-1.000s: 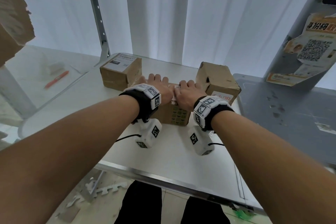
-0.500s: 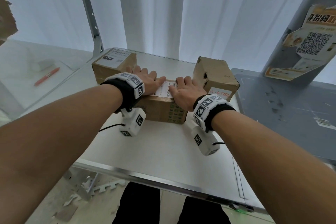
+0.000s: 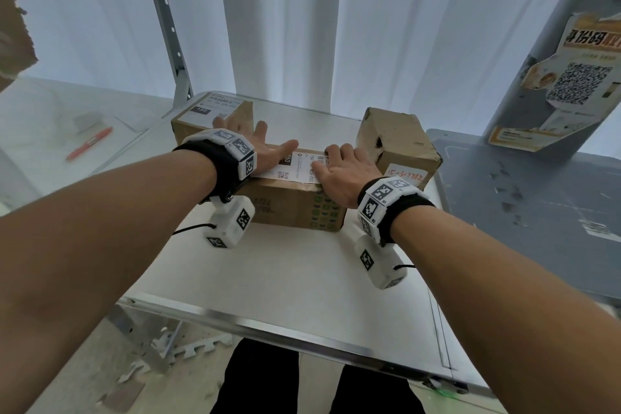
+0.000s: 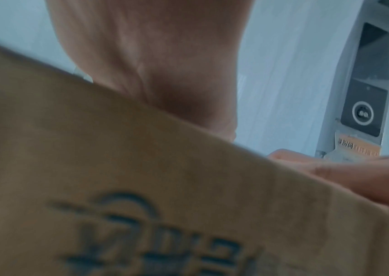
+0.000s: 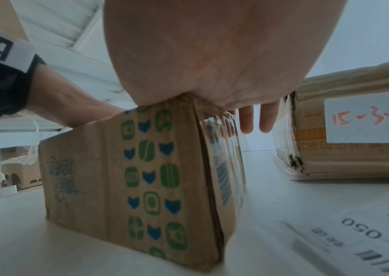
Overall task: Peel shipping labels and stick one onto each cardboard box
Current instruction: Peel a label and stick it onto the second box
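Here, left hand (image 3: 265,153) and right hand (image 3: 342,171), each grip flat with fingers straight | press white shipping label (image 3: 295,168) onto brown cardboard box (image 3: 292,205) | mid white bench (image 3: 302,279), between two other boxes.

A parcel-handling station, by the look of it: taped brown cardboard boxes (image 3: 398,141) sit on a white metal-edged worktable (image 3: 302,286), one bearing a printed white shipping label (image 3: 299,169), another a white sticker hand-marked in red (image 3: 405,175). Perforated grey steel shelving uprights (image 3: 168,30) stand behind (white curtains beyond), and a peeling orange QR-code poster (image 3: 571,84) clings to a grey pillar.
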